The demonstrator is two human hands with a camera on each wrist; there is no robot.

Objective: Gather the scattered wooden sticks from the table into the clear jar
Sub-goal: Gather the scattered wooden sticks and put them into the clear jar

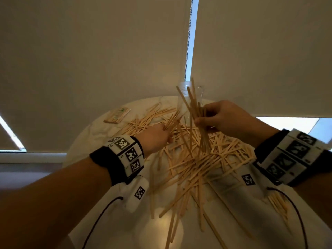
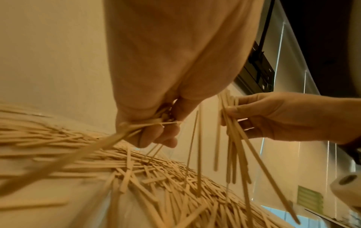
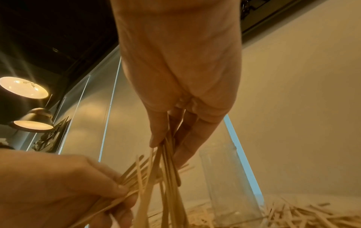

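**Both hands full of sticks beside the jar**

The wooden sticks [image 1: 194, 159] lie in a loose, criss-crossed heap over the round white worktop [image 1: 86, 137], thickest in front of the clear jar [image 1: 186, 97] and thinning out toward the near edge. The jar stands upright at the far side of the worktop, behind the heap; in the right wrist view its glass wall [image 3: 226, 177] rises straight from the surface with sticks lying around its base.

The right hand [image 1: 222, 117] is closed round a bundle of sticks [image 1: 195, 115], held nearly upright just in front of the jar, the upper ends fanning across the jar's wall and the lower ends hanging down toward the heap. The left hand [image 1: 154, 137] sits just left of that bundle, low over the heap, its fingers [image 2: 156, 135] curled round a smaller bunch of sticks [image 2: 136, 128] that splay outward from the grip. The two hands are close together but apart.

Left of the jar, near the far edge of the worktop, lies a small flat pack of sticks [image 1: 116, 115]. Both wrists carry bands with black-and-white marker squares [image 1: 125, 151]. Behind the jar hang pale roller blinds [image 1: 89, 51].
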